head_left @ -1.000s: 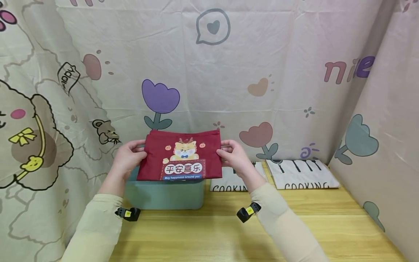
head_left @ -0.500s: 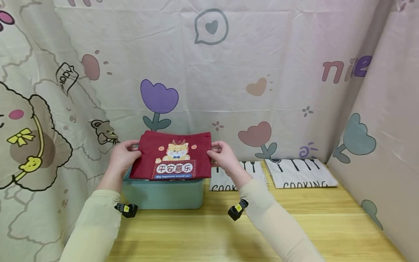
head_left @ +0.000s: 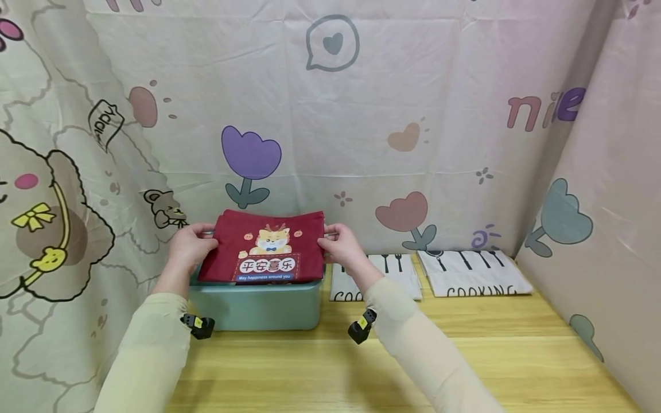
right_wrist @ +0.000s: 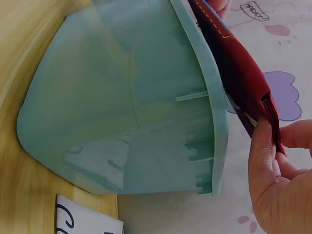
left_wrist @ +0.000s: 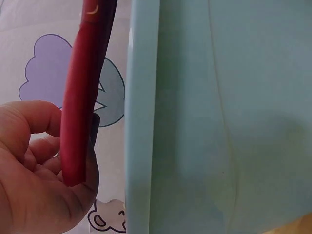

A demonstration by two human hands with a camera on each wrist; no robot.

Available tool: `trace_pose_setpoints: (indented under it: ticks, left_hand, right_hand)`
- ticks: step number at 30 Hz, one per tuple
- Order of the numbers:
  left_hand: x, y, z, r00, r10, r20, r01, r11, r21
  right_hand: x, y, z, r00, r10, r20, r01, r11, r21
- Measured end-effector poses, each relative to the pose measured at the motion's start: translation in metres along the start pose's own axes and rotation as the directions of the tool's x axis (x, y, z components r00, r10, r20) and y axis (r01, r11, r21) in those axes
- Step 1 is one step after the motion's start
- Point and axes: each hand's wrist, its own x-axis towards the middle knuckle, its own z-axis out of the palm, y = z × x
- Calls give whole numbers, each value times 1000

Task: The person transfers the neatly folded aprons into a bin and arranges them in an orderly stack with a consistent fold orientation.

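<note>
A folded dark red cloth [head_left: 273, 235], printed with a cartoon animal and lettering, lies tilted over the opening of a light green plastic bin [head_left: 255, 310]. My left hand [head_left: 192, 249] pinches its left edge between thumb and fingers. On the opposite edge, my right hand [head_left: 343, 246] grips it the same way. In the left wrist view the folded edge of the cloth [left_wrist: 80, 112] stands just outside the bin's rim [left_wrist: 139, 122]. The right wrist view shows stacked layers of the cloth [right_wrist: 243, 73] between the fingers, close above the rim. The bin's inside is mostly hidden.
Two folded white cloths with black utensil prints, a nearer-to-bin one [head_left: 384, 278] and a right-hand one [head_left: 475, 274], lie on the wooden table [head_left: 310, 373]. A patterned curtain [head_left: 330, 115] hangs behind and along both sides.
Both hands have carried the red cloth left and slightly down. It now sits more squarely above the bin and lies flatter. The bin and white cloths have stayed put.
</note>
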Motion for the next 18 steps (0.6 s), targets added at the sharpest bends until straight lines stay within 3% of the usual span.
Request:
trace_pose_setpoints:
  ticks: [15,18]
  left_hand:
    - [4,-1,-3,999,-30,-12,31,998,50]
    - [3,-1,-4,1000,-25,-11,26,997,75]
  right_hand:
    - [7,1,9,1000,23,-3,-23,999,-30]
    - [8,1,9,1000,4,-1,-4,994,-106]
